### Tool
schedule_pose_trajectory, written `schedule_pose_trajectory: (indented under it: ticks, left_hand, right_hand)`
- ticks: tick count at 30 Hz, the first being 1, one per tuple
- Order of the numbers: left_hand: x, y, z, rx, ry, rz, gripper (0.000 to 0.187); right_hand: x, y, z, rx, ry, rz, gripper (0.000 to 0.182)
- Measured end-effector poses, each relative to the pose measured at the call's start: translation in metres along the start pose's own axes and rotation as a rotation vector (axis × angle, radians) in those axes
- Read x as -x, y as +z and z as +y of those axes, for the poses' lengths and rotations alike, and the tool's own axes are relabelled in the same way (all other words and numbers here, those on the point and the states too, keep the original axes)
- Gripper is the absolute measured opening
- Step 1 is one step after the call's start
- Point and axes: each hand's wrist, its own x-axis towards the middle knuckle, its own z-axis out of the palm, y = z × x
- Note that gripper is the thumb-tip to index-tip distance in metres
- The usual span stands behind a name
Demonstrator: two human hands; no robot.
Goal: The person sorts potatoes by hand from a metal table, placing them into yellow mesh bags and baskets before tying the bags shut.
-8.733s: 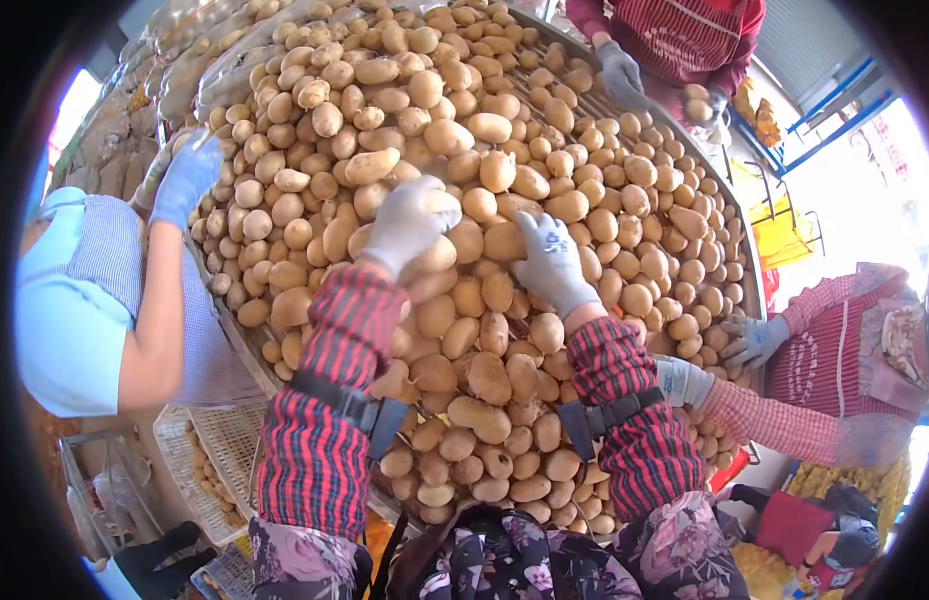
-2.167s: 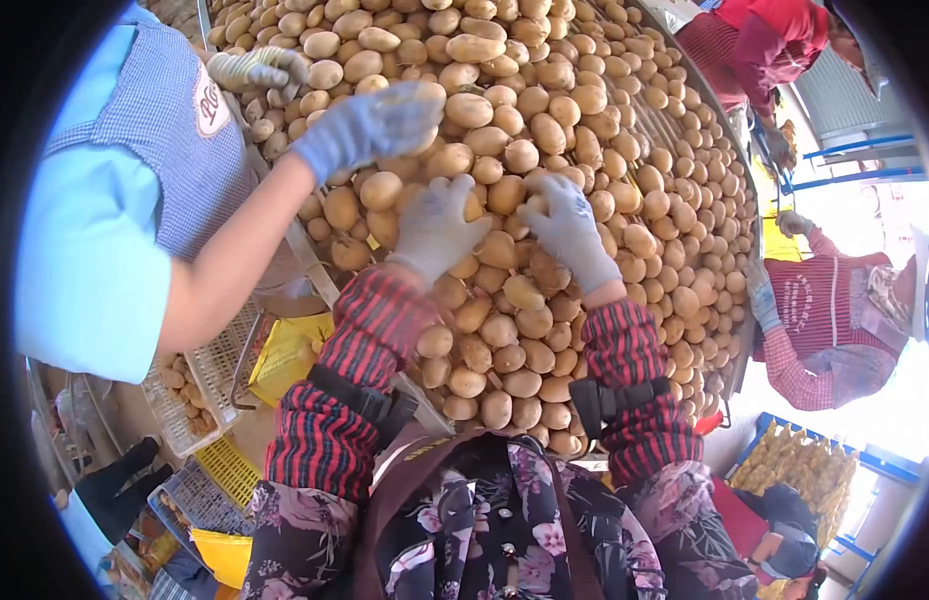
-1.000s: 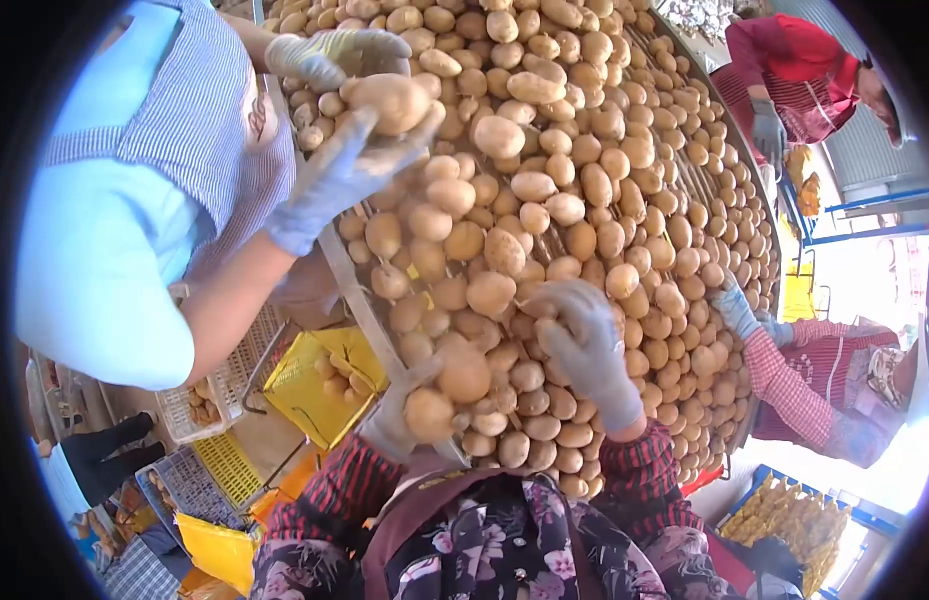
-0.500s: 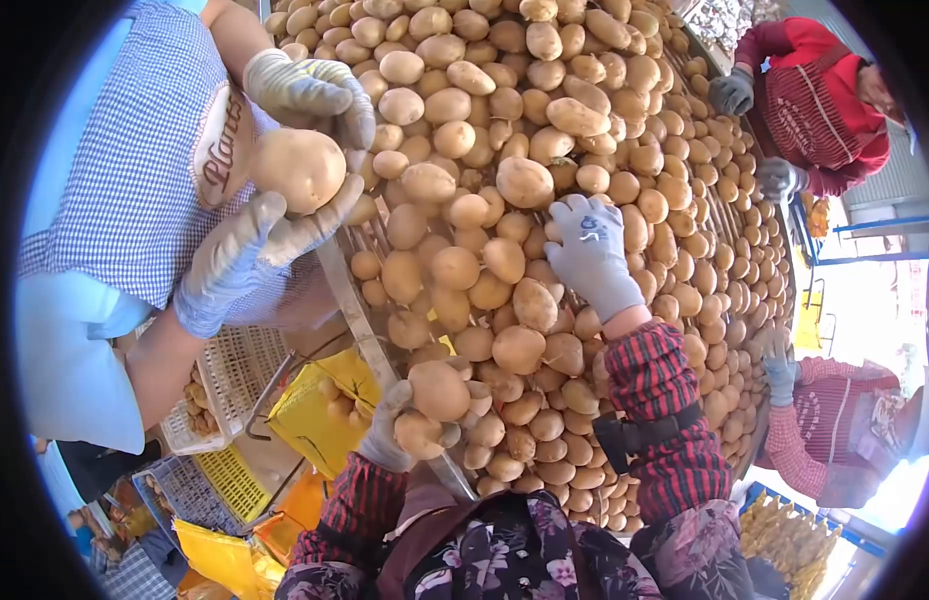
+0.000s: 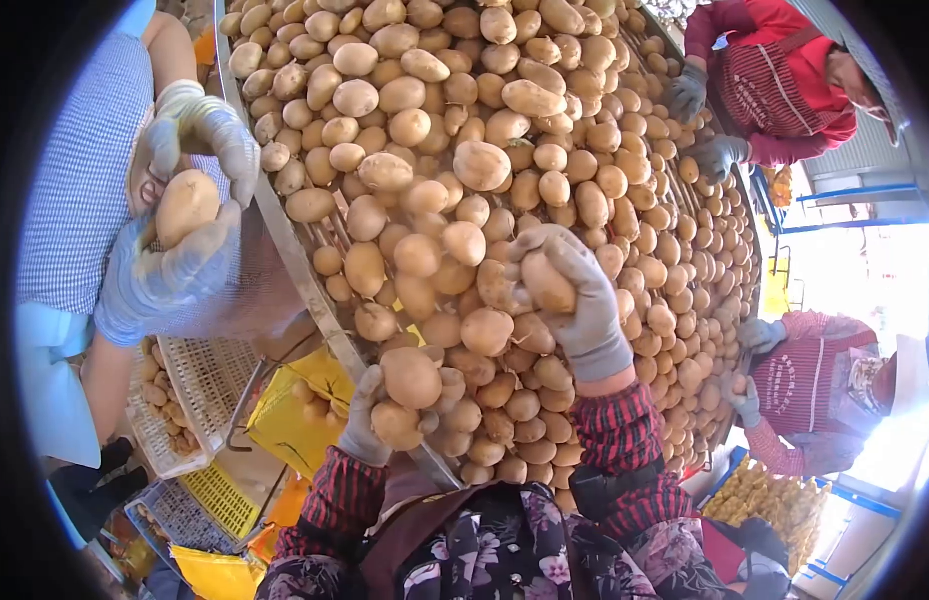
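While the left hand [image 5: 370, 425] grips two potatoes [image 5: 405, 392] at seven o'clock, the right hand [image 5: 575, 300] clenches one potato [image 5: 547, 282] over the table [image 5: 295, 270]

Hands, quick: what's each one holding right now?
Left hand: closed around two potatoes, held near the table rim.
Right hand: closed on one potato, over the pile.
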Motion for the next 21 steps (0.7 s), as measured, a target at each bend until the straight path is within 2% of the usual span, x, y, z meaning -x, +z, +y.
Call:
schedule_pose_trajectory:
  ticks: [1, 2, 3, 4, 5, 6, 7, 9, 10, 12, 14, 16, 19, 20, 21]
  left_hand:
    - [-0.003, 0.006, -0.001, -0.01, -0.006, -0.008, 0.071]
    - [-0.008, 0.015, -0.004, 0.11, 0.045, -0.043, 0.075]
    - [-0.014, 0.023, -0.005, 0.232, 0.091, -0.08, 0.08]
    - [-0.018, 0.026, -0.005, 0.358, 0.134, -0.112, 0.084]
    - [-0.019, 0.003, -0.01, 0.378, 0.117, -0.208, 0.083]
    - [-0.02, 0.003, -0.006, 0.377, 0.105, -0.211, 0.083]
    - [-0.021, 0.006, -0.002, 0.413, 0.085, -0.182, 0.081]
    - [-0.023, 0.005, 0.001, 0.452, 0.079, -0.155, 0.079]
    - [-0.02, 0.002, 0.0, 0.375, 0.062, -0.136, 0.082]
    - [-0.02, -0.001, -0.001, 0.287, 0.066, -0.127, 0.084]
    - [-0.023, -0.001, -0.002, 0.34, 0.062, -0.084, 0.083]
    - [-0.022, 0.002, 0.0, 0.334, 0.053, -0.05, 0.082]
    - [-0.026, 0.014, 0.006, 0.425, 0.045, -0.052, 0.078]
    - [-0.025, 0.013, 0.011, 0.406, 0.049, -0.062, 0.078]
    - [-0.025, 0.012, 0.012, 0.426, 0.089, -0.065, 0.077]
  right_hand:
    - [0.005, 0.022, 0.005, 0.295, -0.039, 0.061, 0.034]
    - [0.01, 0.035, 0.01, 0.593, -0.079, 0.127, 0.037]
    - [0.015, 0.026, 0.021, 1.255, -0.242, 0.059, 0.039]
    - [0.019, 0.032, 0.027, 1.258, -0.25, 0.075, 0.039]
    - [0.023, 0.04, 0.033, 1.027, -0.174, 0.051, 0.037]
    - [0.024, 0.047, 0.034, 0.795, -0.101, 0.024, 0.035]
    - [0.019, 0.049, 0.011, 1.067, -0.18, 0.09, 0.029]
    - [-0.015, -0.006, -0.02, 1.574, -0.411, 0.273, 0.034]
    - [-0.023, -0.023, -0.032, 1.782, -0.351, 0.543, 0.033]
    - [-0.049, -0.028, -0.047, 1.704, -0.341, 0.471, 0.033]
    - [-0.087, -0.004, -0.045, 1.888, -0.67, 0.114, 0.036]
    - [-0.121, -0.014, -0.02, 2.003, -0.613, 0.019, 0.05]
    - [-0.14, -0.017, -0.011, 1.931, -0.432, 0.012, 0.062]
    - [-0.134, -0.019, -0.017, 1.925, -0.456, 0.018, 0.062]
    - [-0.117, 0.0, -0.031, 1.524, -0.278, 0.048, 0.068]
